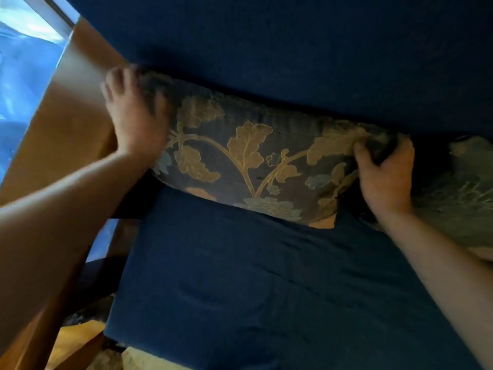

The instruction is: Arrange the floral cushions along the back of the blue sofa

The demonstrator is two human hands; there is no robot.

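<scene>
We seat the floral cushion against the blue sofa back. The left hand presses flat, fingers spread, on its left end; the right hand pinches its right corner. Press both ends evenly to keep it upright beside the neighbouring cushion.

Blue sofa — floral cushions atop

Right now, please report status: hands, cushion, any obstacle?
Left hand flat on floral cushion left end. Right hand fingers gripping its right end. Cushion against sofa back. Second cushion adjacent, right.
</scene>
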